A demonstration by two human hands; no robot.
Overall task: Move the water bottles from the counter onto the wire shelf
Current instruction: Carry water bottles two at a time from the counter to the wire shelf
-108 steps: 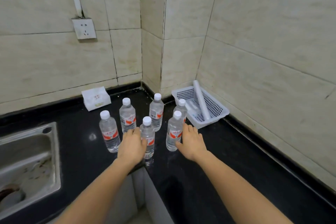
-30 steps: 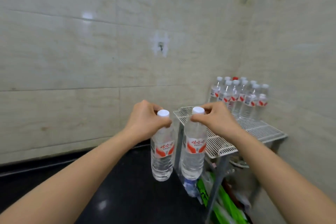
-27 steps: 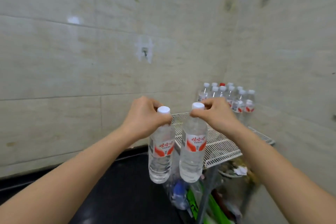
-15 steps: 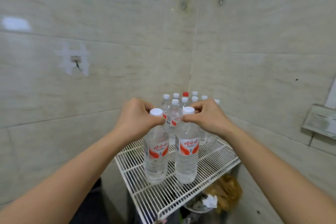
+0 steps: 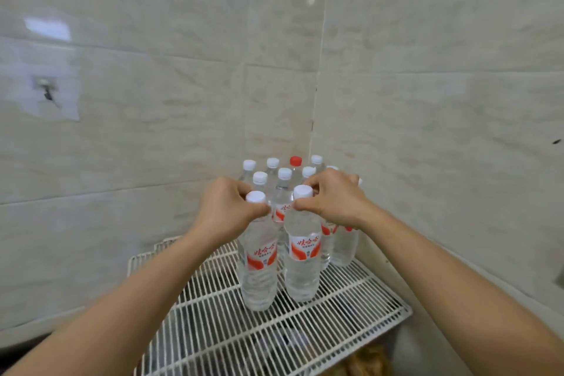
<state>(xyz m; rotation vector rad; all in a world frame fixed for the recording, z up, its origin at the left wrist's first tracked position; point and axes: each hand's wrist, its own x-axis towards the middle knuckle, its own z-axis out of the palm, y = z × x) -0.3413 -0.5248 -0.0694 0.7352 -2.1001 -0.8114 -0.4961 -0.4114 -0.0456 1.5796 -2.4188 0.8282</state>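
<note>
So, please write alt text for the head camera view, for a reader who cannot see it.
Two bare hands, left hand and right hand, each grip a water bottle by the neck, left bottle and right bottle, on a white wire shelf. More bottles stand behind in the tiled corner.

Both bare forearms reached forward and upward from the lower corners, converging toward the middle. The left hand [image 5: 227,207] was curled with knuckles up, its fingers and thumb pinched at the neck of a water bottle [image 5: 258,265]. The right hand [image 5: 334,200] mirrored it, wrist bent slightly inward, fingertips [image 5: 300,207] closed around the neck of a second water bottle [image 5: 303,256].
</note>
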